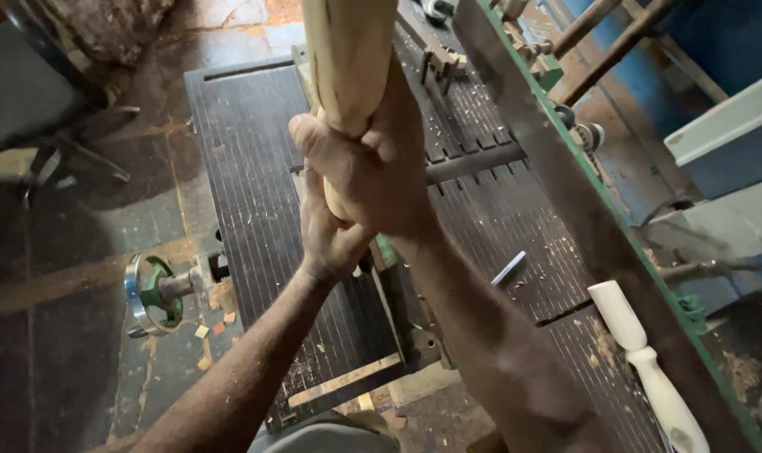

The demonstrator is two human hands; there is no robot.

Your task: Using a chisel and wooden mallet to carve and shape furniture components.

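One pale wooden bat blank (347, 59) stood long axis near upright, running off the top edge. Right hand (373, 172) and left hand (326, 239) both clamped its lower end. One turned white handle (649, 369) lay on the ribbed machine table (255, 168).

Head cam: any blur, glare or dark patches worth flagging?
Head view: the wooden shaft gripped by both hands, right hand and left hand, is soft from closeness; floor at left sits in deep shadow; mild glare on the metal handwheel and the pale turned piece; the ribbed machine table stays sharp.
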